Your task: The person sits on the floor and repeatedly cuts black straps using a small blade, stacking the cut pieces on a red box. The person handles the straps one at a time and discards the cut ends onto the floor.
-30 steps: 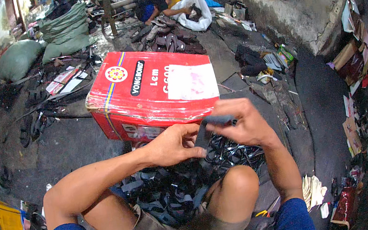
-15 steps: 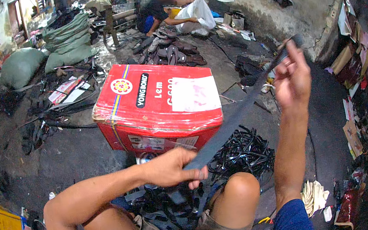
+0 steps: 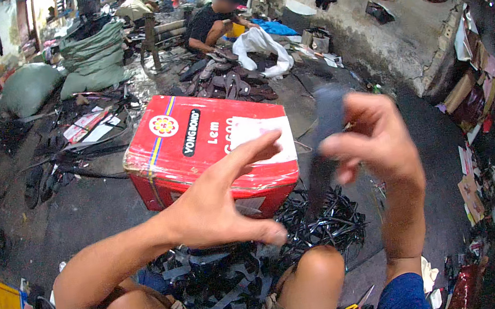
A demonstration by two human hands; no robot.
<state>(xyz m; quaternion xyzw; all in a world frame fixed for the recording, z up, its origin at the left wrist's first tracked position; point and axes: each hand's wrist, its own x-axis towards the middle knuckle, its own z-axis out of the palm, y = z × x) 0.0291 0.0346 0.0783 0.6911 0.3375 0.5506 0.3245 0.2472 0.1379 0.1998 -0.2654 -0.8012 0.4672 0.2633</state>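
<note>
Between thumb and fingers, my right hand (image 3: 377,137) pinches a dark flat strip (image 3: 322,178), which hangs down from it and blurs with motion. My left hand (image 3: 222,200) holds nothing; its thumb and fingers are spread wide in front of the red cardboard box (image 3: 156,152). A tangled pile of shiny black strips (image 3: 342,220) lies on the floor below the right hand, and the hanging strip's lower end overlaps it in view. More flat dark strips (image 3: 234,295) are heaped between my knees.
Scissors with yellow handles (image 3: 353,308) lie by my right knee. Beyond the box are a heap of dark shoe-like pieces (image 3: 229,80) and a crouching person (image 3: 208,28) beside a white sack (image 3: 263,48). Stuffed green sacks (image 3: 30,88) stand at the far left.
My left hand has let go of the strip and opened. My right hand has come lower and inward, and the strip that was stretched between both hands now hangs from it.
</note>
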